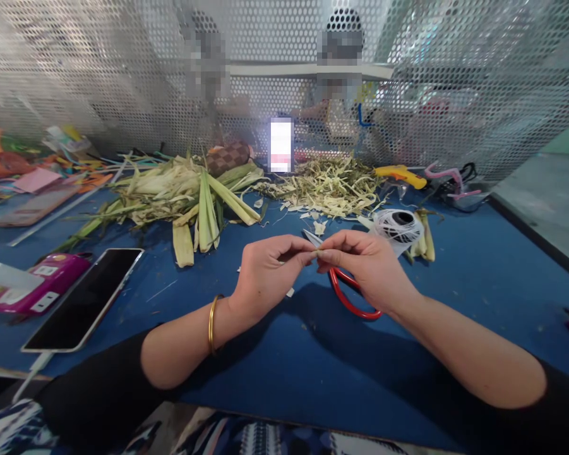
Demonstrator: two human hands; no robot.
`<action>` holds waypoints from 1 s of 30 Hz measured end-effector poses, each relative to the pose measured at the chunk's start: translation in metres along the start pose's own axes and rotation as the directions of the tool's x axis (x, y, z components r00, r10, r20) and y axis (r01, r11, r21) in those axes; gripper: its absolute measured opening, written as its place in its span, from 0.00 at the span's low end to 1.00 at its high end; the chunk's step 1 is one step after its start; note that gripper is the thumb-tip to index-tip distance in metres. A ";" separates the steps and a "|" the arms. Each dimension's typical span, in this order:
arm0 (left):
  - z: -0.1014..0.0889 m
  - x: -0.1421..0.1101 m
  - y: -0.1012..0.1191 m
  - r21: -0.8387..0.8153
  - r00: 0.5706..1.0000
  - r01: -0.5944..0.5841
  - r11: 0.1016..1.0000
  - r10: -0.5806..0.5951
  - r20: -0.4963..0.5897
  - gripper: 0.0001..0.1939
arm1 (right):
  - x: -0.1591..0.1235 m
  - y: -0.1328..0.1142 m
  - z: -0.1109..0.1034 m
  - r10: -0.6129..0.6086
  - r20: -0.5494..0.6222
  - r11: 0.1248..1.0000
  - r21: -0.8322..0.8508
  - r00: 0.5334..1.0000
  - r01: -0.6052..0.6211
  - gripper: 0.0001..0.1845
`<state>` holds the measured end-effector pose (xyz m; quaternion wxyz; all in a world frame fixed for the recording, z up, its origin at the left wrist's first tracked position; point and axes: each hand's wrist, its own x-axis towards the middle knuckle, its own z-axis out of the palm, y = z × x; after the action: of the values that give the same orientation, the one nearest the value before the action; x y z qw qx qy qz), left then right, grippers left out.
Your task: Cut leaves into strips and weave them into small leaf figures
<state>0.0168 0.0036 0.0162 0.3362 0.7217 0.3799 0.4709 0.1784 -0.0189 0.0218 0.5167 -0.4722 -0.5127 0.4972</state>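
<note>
**Fingertip hold on a tiny sliver, with scissors directly beneath**

Head view, clock taken from where the fingertips meet, twelve pointing away from the person. The left hand (268, 275) and right hand (367, 262) meet over the table (284, 385), each closed in a thumb-and-finger pinch on a small pale sliver (318, 251). The sliver sits at the dial's centre, mostly covered; its exact form cannot be made out.

Red-handled scissors (341, 297) run below the right hand, handles toward five o'clock, blade tip toward eleven. Whether that hand touches them cannot be told. A spool of white thread (391, 227) stands near, between two and three; a heap of shredded strips (331, 186) lies at twelve, a pile of corn husks (165, 180) at ten, a smartphone (85, 303) toward eight.

Risks, in this inspector's judgement: so slight a grip could let the sliver slip, and it would be hard to pick out among similar scraps. Uneven pulling could tear it. The exposed blade could nick a finger should either hand drop. Loose thread could snag on the handles.
</note>
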 end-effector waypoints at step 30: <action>-0.017 0.006 0.015 0.155 0.988 -0.102 0.983 0.082 0.133 0.07 | -0.005 -0.012 0.005 0.077 -0.036 0.996 0.045 0.996 -0.075 0.15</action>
<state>0.0059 0.0041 0.0371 0.2779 0.7917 0.3609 0.4072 0.1741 -0.0251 0.0336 0.5173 -0.4893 -0.4734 0.5186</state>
